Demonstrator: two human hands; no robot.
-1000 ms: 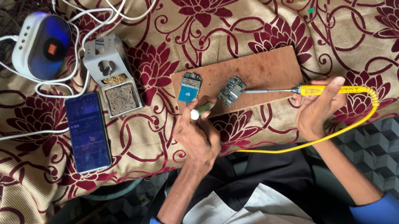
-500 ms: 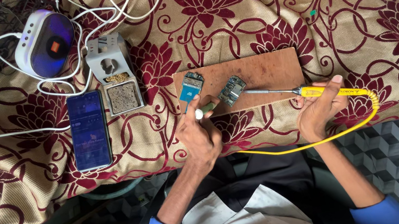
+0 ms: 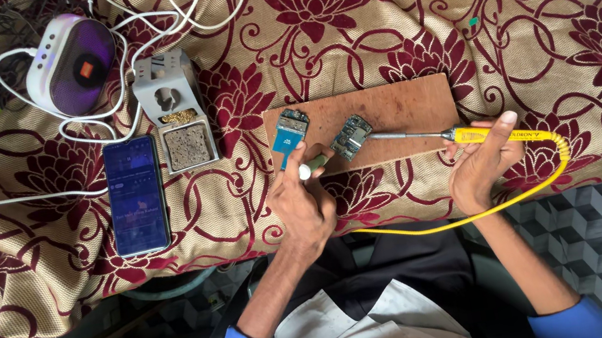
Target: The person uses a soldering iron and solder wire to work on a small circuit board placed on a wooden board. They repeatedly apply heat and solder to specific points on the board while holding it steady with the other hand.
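Head view: right hand (image 3: pixel 486 165) grips a yellow-handled soldering iron (image 3: pixel 476 135), its long axis running nearly level leftward, metal tip touching or just short of the small circuit board (image 3: pixel 350 136) on the brown wooden board (image 3: pixel 405 105). Left hand (image 3: pixel 299 206), nearer that circuit board, has fingers closed narrow around a small white-capped tool (image 3: pixel 313 165) just beside its lower-left edge. Grey holder tray (image 3: pixel 189 144) on the counter (image 3: pixel 344 38) holds brownish sponge; a second blue-tabbed board (image 3: pixel 288 131) lies apart.

Yellow-handled soldering iron (image 3: pixel 468 134), lying level, tip on small dark circuit board (image 3: pixel 351 137) flat upon wooden board (image 3: pixel 405 105) near worktop's front edge.
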